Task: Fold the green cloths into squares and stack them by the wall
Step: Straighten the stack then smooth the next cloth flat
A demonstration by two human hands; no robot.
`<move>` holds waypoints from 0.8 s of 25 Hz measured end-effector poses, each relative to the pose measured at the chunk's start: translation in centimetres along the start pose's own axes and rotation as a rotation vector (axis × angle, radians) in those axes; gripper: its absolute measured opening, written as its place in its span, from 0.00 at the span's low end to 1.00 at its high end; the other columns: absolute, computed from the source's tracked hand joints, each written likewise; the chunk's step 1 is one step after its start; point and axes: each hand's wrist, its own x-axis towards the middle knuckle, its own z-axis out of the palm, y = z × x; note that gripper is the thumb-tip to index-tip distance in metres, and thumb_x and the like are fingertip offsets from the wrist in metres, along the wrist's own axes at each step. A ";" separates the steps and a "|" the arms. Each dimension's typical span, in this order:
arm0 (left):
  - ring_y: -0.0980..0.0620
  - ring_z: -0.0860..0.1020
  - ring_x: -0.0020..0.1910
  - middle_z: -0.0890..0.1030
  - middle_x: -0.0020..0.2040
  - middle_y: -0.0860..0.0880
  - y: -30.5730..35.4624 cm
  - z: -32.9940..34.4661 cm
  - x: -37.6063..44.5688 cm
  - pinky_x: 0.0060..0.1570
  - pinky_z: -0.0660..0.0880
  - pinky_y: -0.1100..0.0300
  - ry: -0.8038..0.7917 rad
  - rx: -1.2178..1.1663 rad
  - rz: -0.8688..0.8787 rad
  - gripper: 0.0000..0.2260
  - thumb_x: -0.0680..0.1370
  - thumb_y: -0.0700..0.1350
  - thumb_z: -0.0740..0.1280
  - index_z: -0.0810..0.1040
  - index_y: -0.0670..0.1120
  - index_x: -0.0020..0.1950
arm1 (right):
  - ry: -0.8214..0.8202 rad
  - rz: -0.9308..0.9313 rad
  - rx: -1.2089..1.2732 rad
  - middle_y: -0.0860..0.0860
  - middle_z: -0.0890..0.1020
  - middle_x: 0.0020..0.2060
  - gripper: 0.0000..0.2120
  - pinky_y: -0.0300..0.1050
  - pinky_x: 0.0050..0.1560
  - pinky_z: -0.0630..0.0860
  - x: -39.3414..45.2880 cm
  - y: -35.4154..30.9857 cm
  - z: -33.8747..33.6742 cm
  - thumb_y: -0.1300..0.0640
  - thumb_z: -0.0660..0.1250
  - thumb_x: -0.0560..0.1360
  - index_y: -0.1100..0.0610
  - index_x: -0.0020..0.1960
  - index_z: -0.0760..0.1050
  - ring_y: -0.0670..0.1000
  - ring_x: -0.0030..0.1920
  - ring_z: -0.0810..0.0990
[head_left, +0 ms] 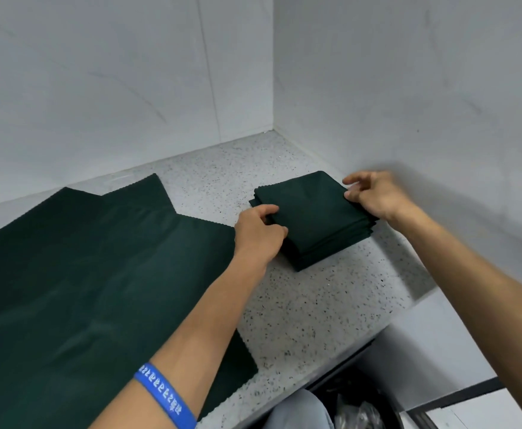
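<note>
A stack of folded green cloths point(314, 219) sits on the speckled countertop point(300, 314), toward the far right, close to the right wall point(408, 88) and well short of the corner where that wall meets the far wall point(114, 72). The folded squares lie roughly aligned, with their layered edges showing along the near right side. The left hand point(258, 233) rests at the stack's left edge, its thumb lying on the top cloth and its fingers curled down against the side of the pile, pinching the upper layers. The right hand point(374, 195) is at the stack's far right corner, thumb and fingertips pinching the edge of the top cloth while the other fingers are loosely bent above it. To the left of the stack, unfolded green cloths point(83, 289) lie spread flat in overlapping layers over the left part of the countertop, their zigzag-cut edges visible along the far and near sides; the left forearm crosses above them. A blue wristband point(168, 396) with white lettering circles the left forearm near the bottom of the view. Below the countertop's near edge, at the lower right, a patch of grey fabric point(300, 410) and a dark crumpled bag point(355, 410) are visible.
</note>
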 end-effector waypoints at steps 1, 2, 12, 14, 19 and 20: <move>0.58 0.77 0.53 0.78 0.59 0.53 -0.1 -0.3 -0.3 0.50 0.75 0.66 0.013 0.054 0.021 0.22 0.74 0.34 0.70 0.78 0.49 0.66 | 0.049 -0.043 -0.170 0.49 0.84 0.49 0.13 0.47 0.58 0.76 -0.6 -0.2 0.3 0.59 0.69 0.76 0.54 0.61 0.79 0.53 0.53 0.81; 0.56 0.77 0.55 0.79 0.60 0.52 -0.4 -0.8 -0.6 0.54 0.76 0.62 0.027 0.101 0.038 0.20 0.75 0.35 0.69 0.78 0.49 0.66 | 0.120 -0.115 -0.323 0.50 0.83 0.54 0.12 0.48 0.58 0.75 -1.6 -0.5 0.8 0.57 0.69 0.76 0.53 0.59 0.79 0.56 0.56 0.79; 0.61 0.78 0.57 0.82 0.55 0.58 -6.5 -19.3 -9.2 0.62 0.71 0.66 -0.194 0.449 0.216 0.10 0.77 0.39 0.69 0.84 0.52 0.55 | -0.251 -0.816 -0.491 0.46 0.82 0.55 0.12 0.53 0.55 0.74 -20.0 -7.5 12.9 0.50 0.61 0.77 0.51 0.56 0.79 0.54 0.54 0.78; 0.61 0.74 0.64 0.78 0.63 0.58 -8.9 -24.3 -12.4 0.68 0.66 0.65 -0.177 0.571 0.228 0.11 0.77 0.40 0.69 0.83 0.51 0.57 | -0.405 -0.873 -0.494 0.45 0.79 0.62 0.14 0.49 0.60 0.71 -23.8 -9.7 17.4 0.49 0.63 0.78 0.49 0.62 0.77 0.52 0.59 0.75; 0.70 0.56 0.74 0.66 0.74 0.63 -14.5 -34.9 -21.5 0.77 0.52 0.57 -0.172 0.651 0.248 0.18 0.79 0.49 0.68 0.74 0.59 0.68 | -0.510 -1.047 -0.476 0.42 0.70 0.71 0.17 0.46 0.71 0.63 -30.6 -12.5 24.9 0.47 0.60 0.79 0.45 0.68 0.73 0.47 0.72 0.66; 0.71 0.53 0.74 0.63 0.75 0.63 -15.0 -36.3 -23.2 0.77 0.49 0.57 -0.206 0.665 0.246 0.20 0.78 0.52 0.69 0.73 0.60 0.70 | -0.519 -1.061 -0.451 0.42 0.71 0.71 0.18 0.45 0.71 0.62 -31.4 -12.7 25.5 0.47 0.61 0.79 0.45 0.68 0.74 0.47 0.73 0.66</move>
